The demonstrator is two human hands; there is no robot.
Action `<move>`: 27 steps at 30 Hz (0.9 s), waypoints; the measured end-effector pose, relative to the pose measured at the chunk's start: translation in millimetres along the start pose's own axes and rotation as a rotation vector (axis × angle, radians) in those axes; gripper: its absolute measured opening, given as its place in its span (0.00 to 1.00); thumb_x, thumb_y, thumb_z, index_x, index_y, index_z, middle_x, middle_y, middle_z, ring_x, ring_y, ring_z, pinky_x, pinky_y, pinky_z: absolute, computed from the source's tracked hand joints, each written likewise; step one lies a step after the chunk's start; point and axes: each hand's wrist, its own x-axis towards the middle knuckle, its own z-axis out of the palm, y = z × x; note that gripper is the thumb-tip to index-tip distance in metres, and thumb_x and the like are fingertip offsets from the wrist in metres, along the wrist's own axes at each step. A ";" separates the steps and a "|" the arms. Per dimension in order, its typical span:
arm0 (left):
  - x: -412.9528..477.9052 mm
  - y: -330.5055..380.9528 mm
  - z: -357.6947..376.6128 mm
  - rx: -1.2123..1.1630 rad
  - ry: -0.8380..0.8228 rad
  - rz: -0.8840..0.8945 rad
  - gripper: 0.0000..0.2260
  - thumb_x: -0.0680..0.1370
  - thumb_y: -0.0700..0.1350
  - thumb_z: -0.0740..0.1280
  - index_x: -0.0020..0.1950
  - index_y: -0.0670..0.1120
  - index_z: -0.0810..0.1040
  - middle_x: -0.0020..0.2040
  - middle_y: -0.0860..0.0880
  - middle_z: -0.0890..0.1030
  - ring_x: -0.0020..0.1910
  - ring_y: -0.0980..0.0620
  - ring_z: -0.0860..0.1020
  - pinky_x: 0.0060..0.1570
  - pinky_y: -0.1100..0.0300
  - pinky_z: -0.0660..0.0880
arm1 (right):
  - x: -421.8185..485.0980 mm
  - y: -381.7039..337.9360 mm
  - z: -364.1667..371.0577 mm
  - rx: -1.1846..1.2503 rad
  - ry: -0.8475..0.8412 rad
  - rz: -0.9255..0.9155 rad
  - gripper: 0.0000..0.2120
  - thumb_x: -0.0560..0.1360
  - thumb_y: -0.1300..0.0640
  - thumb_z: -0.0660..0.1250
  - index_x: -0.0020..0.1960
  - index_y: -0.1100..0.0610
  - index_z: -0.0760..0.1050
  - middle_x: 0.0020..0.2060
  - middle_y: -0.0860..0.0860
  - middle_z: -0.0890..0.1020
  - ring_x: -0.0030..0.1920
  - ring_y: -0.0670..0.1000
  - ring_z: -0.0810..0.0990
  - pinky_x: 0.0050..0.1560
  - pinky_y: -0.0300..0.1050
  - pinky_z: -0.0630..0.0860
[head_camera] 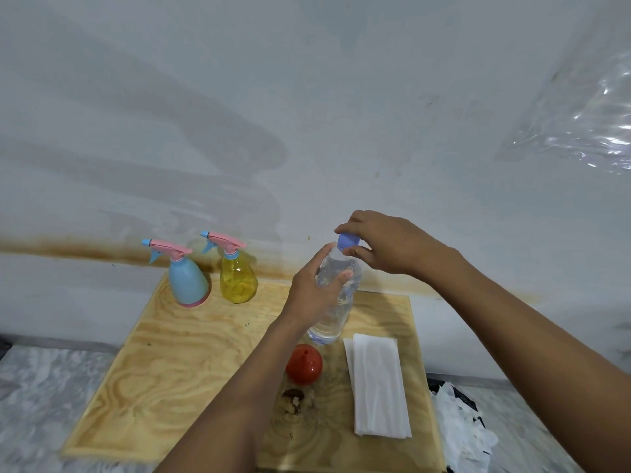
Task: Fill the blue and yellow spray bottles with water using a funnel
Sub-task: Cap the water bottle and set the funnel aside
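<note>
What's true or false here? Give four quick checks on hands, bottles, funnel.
1. The left hand grips the water bottle. True.
2. The right hand holds the funnel. False: it pinches the cap; the funnel lies on the board.
3. The blue spray bottle and yellow spray bottle have trigger heads on. True.
4. The white towel lies left of the funnel. False: right of it.

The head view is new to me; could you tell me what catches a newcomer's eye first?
At centre, the left hand grips a clear water bottle while the right hand pinches its blue cap. The blue spray bottle and yellow spray bottle stand side by side at the far left of the wooden board. A red funnel sits nearer, beside a folded white cloth.
</note>
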 end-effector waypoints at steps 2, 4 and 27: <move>-1.0 0.3 0.7 0.011 0.003 0.005 0.28 0.76 0.56 0.72 0.74 0.59 0.67 0.68 0.55 0.75 0.66 0.54 0.74 0.65 0.55 0.74 | 2.2 -0.5 0.6 0.035 -0.006 0.016 0.18 0.81 0.46 0.60 0.69 0.49 0.71 0.57 0.47 0.74 0.50 0.48 0.73 0.46 0.44 0.69; -2.3 1.2 1.6 0.014 0.011 0.002 0.28 0.76 0.55 0.71 0.74 0.59 0.67 0.69 0.56 0.75 0.66 0.56 0.73 0.66 0.58 0.72 | 4.9 -2.4 0.5 0.090 -0.022 0.047 0.17 0.81 0.46 0.61 0.67 0.50 0.73 0.53 0.47 0.73 0.45 0.49 0.72 0.45 0.43 0.66; -5.3 1.7 3.7 0.024 0.022 0.034 0.27 0.77 0.54 0.70 0.75 0.57 0.67 0.69 0.57 0.74 0.66 0.56 0.73 0.59 0.65 0.71 | -4.3 -6.4 20.8 0.309 0.125 0.195 0.18 0.79 0.45 0.64 0.64 0.54 0.75 0.56 0.51 0.75 0.52 0.51 0.77 0.50 0.42 0.71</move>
